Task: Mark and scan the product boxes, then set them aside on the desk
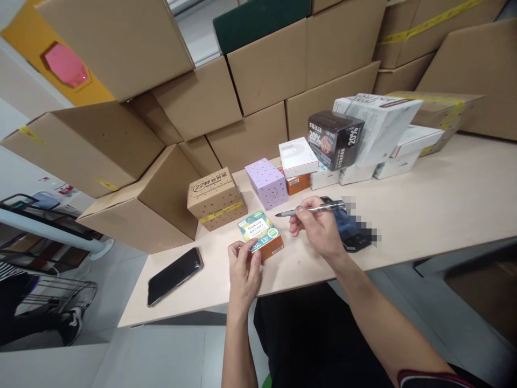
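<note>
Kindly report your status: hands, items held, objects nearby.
Left hand gripping small teal-and-orange cardboard box. Right hand holding slim grey pen. Purple spotted cardboard box behind small box.

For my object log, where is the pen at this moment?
In the head view, the pen is just right of centre, held in the right hand, its tip pointing toward the Binking box.

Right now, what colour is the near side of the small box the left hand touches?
Orange; the small box shows best in the head view.
</note>
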Tool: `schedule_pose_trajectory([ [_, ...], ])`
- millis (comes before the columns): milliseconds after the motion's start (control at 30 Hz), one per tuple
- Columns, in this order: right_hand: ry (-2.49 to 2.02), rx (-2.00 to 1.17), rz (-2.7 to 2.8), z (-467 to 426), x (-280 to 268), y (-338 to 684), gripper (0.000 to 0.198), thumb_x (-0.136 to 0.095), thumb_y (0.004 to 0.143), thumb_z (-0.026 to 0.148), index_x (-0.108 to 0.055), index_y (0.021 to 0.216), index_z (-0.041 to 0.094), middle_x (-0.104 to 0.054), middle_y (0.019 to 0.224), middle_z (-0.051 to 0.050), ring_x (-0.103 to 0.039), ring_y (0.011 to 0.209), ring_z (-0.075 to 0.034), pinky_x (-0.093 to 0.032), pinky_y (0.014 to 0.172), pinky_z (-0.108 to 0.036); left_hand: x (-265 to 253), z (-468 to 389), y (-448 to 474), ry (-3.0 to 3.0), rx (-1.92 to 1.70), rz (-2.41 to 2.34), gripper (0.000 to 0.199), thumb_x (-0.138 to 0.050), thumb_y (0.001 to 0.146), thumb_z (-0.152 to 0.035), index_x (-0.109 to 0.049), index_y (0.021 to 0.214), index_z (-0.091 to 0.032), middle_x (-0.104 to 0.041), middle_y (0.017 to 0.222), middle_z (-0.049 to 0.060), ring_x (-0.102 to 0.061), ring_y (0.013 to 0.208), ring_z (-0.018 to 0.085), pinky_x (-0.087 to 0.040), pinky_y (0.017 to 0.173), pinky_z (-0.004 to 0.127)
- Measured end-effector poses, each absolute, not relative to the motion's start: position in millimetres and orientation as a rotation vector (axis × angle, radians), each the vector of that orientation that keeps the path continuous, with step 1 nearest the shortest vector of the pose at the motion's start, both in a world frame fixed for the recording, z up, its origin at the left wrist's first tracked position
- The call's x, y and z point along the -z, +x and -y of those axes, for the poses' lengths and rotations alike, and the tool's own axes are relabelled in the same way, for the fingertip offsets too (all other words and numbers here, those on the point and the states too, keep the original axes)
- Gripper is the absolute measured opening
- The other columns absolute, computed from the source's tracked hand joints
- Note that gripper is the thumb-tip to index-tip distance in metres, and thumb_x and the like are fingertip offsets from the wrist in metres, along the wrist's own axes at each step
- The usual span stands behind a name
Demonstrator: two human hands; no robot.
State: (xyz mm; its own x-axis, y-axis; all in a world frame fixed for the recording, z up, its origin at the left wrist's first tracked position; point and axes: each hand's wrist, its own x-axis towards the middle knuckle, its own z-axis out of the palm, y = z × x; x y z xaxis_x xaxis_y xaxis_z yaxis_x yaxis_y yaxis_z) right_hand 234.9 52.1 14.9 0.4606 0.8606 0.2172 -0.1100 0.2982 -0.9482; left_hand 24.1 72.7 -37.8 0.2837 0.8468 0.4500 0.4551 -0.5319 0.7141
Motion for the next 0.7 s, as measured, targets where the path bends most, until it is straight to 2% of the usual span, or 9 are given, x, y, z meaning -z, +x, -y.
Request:
schedule_pose_trajectory([
  [133,-1.076,-0.871,1.061,-66,-20,223,0.03,-0.048,0.091,0.045,-0.061,0.095,0.019,-0.068,0.069,-0.001,-0.065,0.06,-0.014,-0.054,0.057,-0.027,37,-73,24,2.128,-1.156,-1.171,0.03,-0.051,0.098,-0.036,-0.063,0.125,-0.027,-0.045,0.106,0.007,-0.052,0.101,0.02,-0.049,0.091,0.036],
  [200,-1.156,-0.852,1.162,-72,-19,218,0.025,-0.052,0.088,0.04,-0.063,0.095,0.019,-0.068,0.071,-0.001,-0.064,0.063,-0.014,-0.052,0.06,-0.026,38,-73,24,2.134,-1.153,-1.174,0.03,-0.051,0.098,-0.036,-0.062,0.125,-0.027,-0.045,0.106,0.007,-0.052,0.102,0.02,-0.049,0.091,0.036],
  [333,-1.296,-0.672,1.295,-80,-16,211,0.015,-0.056,0.083,0.034,-0.06,0.084,0.02,-0.066,0.07,0.0,-0.059,0.062,-0.013,-0.045,0.058,-0.023,39,-73,24,2.142,-1.15,-1.167,0.031,-0.05,0.099,-0.036,-0.062,0.125,-0.027,-0.045,0.108,0.007,-0.053,0.102,0.019,-0.05,0.088,0.034],
  [467,-1.334,-0.573,1.373,-81,-18,207,0.019,-0.049,0.087,0.034,-0.056,0.078,0.02,-0.062,0.067,0.001,-0.056,0.06,-0.012,-0.041,0.059,-0.023,39,-73,25,2.142,-1.156,-1.165,0.03,-0.05,0.099,-0.035,-0.062,0.125,-0.027,-0.046,0.108,0.007,-0.053,0.102,0.019,-0.051,0.087,0.033],
  [700,-1.372,-0.534,1.448,-81,-23,205,0.017,-0.049,0.087,0.028,-0.055,0.073,0.02,-0.058,0.063,0.003,-0.051,0.057,-0.011,-0.036,0.061,-0.023,37,-72,25,2.155,-1.165,-1.155,0.03,-0.05,0.099,-0.034,-0.062,0.125,-0.026,-0.046,0.107,0.007,-0.053,0.1,0.019,-0.05,0.089,0.034],
])
